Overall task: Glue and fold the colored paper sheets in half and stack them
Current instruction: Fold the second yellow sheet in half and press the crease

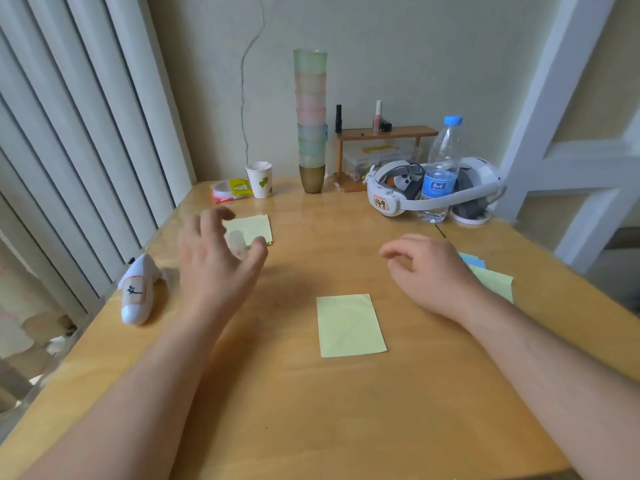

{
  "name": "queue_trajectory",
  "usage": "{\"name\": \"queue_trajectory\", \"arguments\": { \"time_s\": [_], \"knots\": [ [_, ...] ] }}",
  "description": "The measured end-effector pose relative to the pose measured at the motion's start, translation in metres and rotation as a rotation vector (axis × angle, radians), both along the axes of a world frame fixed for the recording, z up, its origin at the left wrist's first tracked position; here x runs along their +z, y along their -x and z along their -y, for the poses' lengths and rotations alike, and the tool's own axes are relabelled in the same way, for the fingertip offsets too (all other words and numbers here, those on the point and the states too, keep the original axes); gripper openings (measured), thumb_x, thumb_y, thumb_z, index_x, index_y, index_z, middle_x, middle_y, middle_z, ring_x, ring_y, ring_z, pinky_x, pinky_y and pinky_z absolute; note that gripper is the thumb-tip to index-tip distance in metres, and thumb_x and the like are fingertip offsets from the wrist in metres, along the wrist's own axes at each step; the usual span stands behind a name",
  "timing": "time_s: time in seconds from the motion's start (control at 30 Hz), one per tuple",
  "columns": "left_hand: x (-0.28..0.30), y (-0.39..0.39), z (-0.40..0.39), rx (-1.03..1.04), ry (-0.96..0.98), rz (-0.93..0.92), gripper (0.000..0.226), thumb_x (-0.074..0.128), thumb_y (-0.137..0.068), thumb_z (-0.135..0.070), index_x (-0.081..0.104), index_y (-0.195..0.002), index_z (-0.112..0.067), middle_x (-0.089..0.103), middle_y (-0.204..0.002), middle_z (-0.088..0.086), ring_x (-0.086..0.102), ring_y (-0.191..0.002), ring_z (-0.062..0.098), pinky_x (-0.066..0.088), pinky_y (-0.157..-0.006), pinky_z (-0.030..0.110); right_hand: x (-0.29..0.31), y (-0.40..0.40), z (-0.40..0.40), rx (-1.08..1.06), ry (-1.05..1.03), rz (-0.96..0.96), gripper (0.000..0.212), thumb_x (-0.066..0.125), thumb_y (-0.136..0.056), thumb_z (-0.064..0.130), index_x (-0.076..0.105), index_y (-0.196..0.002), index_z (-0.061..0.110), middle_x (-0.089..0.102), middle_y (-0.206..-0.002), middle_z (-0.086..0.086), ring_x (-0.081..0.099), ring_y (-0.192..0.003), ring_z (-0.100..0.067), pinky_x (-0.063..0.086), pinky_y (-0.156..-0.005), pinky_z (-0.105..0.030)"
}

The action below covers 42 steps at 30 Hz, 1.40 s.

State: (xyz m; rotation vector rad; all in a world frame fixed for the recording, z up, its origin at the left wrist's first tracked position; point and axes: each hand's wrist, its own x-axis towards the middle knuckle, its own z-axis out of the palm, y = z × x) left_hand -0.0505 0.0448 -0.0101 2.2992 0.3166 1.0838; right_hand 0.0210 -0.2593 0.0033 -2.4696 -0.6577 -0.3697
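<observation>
Your left hand (pixel 218 258) hovers above the wooden table (pixel 277 410), fingers spread and loosely bent around a small translucent glue stick (pixel 238 244); motion blur keeps you from telling whether they touch it. Your right hand (pixel 427 271) hangs over the table's right side with fingers curled loosely, holding nothing.

Between your forearms a folded pale yellow paper sheet (pixel 350 325) lies flat, apart from both hands. Beyond your left hand sits a stack of folded sheets (pixel 254 227), yellow on top with a green edge showing beneath. Under and behind your right hand lie the loose unfolded sheets (pixel 491 278), yellow-green over blue, close to the table's right edge.

A white handheld controller (pixel 138 292) rests near the left edge, just beside your left wrist. Bare wood lies around the central sheet and toward you.

At the back stand a paper cup (pixel 259 180), a tall stack of pastel plastic cups (pixel 311 119), a small wooden shelf (pixel 384 133), a white headset (pixel 429 188) and a clear water bottle (pixel 441 168). Vertical blinds (pixel 79 133) run along the left.
</observation>
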Motion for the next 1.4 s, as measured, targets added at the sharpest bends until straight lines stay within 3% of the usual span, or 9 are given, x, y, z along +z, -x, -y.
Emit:
{"name": "queue_trajectory", "arguments": {
  "time_s": [0.13,0.37,0.6,0.7,0.8,0.9,0.97,1.17,1.4],
  "knots": [
    [-0.005,0.004,0.048,-0.295,-0.231,0.039,0.041,0.068,-0.082,-0.036,0.058,-0.12,-0.024,0.051,-0.11,-0.003,0.052,-0.107,0.025,0.036,-0.096,0.036,0.002,0.002,0.044,-0.145,0.014,0.056,0.02,0.075,-0.089,0.027,0.075,-0.108,0.032,0.064,-0.111,0.011,0.056,-0.11,-0.018,0.038,-0.092,-0.026],
    [-0.017,0.006,0.072,-0.443,-0.36,-0.081,0.044,0.068,-0.084,-0.033,0.058,-0.127,-0.029,0.052,-0.116,-0.006,0.049,-0.109,0.024,0.041,-0.099,0.045,-0.015,0.023,0.1,-0.236,0.238,-0.265,0.07,0.08,-0.082,0.058,0.056,-0.144,0.036,0.051,-0.148,0.009,0.049,-0.137,-0.016,0.039,-0.11,-0.032],
    [-0.019,0.01,0.074,-0.457,-0.32,-0.088,0.045,0.068,-0.082,-0.031,0.057,-0.126,-0.03,0.051,-0.111,-0.01,0.049,-0.108,0.021,0.041,-0.099,0.041,-0.018,0.025,0.105,-0.258,0.238,-0.131,0.012,0.071,-0.098,0.035,0.079,-0.104,0.03,0.074,-0.108,0.007,0.063,-0.103,-0.022,0.043,-0.08,-0.032],
    [-0.018,0.008,0.075,-0.478,-0.307,-0.091,0.042,0.071,-0.084,-0.027,0.058,-0.124,-0.03,0.053,-0.108,-0.012,0.048,-0.106,0.019,0.041,-0.097,0.037,-0.007,0.029,0.093,-0.322,0.142,0.181,0.012,0.066,-0.096,0.026,0.074,-0.087,0.024,0.072,-0.09,0.004,0.057,-0.088,-0.023,0.04,-0.07,-0.033],
    [-0.016,0.006,0.076,-0.519,-0.199,-0.103,0.03,0.073,-0.091,-0.029,0.063,-0.119,-0.031,0.057,-0.106,-0.015,0.051,-0.105,0.013,0.042,-0.094,0.031,0.014,0.041,0.059,-0.235,-0.181,0.422,0.01,0.07,-0.093,0.018,0.068,-0.083,0.019,0.061,-0.073,0.007,0.054,-0.072,-0.016,0.04,-0.065,-0.03],
    [-0.014,0.005,0.075,-0.559,-0.089,-0.143,0.018,0.067,-0.096,-0.046,0.07,-0.109,-0.035,0.062,-0.109,-0.022,0.053,-0.108,0.002,0.047,-0.085,0.025,0.031,0.046,0.014,-0.054,-0.659,0.086,0.018,0.076,-0.093,0.019,0.066,-0.083,0.03,0.071,-0.077,0.007,0.066,-0.07,-0.008,0.053,-0.068,-0.023],
    [-0.011,0.007,0.072,-0.608,0.043,-0.222,0.03,0.062,-0.094,-0.06,0.07,-0.11,-0.037,0.068,-0.11,-0.025,0.059,-0.106,-0.001,0.048,-0.082,0.023,0.032,0.046,-0.011,0.07,-0.832,-0.136,0.019,0.081,-0.086,0.019,0.068,-0.082,0.033,0.077,-0.089,0.0,0.075,-0.084,-0.022,0.062,-0.079,-0.04],
    [0.006,0.014,0.077,-0.887,0.867,-0.238,0.03,0.074,-0.09,-0.029,0.073,-0.112,-0.008,0.079,-0.106,0.007,0.075,-0.098,0.023,0.059,-0.087,0.037,0.012,0.041,-0.036,0.177,-0.841,-0.326,0.042,0.075,-0.082,0.006,0.062,-0.098,0.042,0.073,-0.095,-0.003,0.074,-0.081,-0.027,0.061,-0.073,-0.055],
    [0.002,0.001,0.069,-0.761,0.918,-0.067,0.012,0.075,-0.092,-0.016,0.069,-0.102,-0.018,0.074,-0.093,0.004,0.07,-0.085,0.02,0.057,-0.076,0.039,0.013,0.028,-0.027,0.297,-0.478,-0.363,0.058,0.075,-0.089,0.005,0.051,-0.125,0.042,0.07,-0.085,-0.007,0.063,-0.075,-0.025,0.053,-0.077,-0.041]
  ]
}}
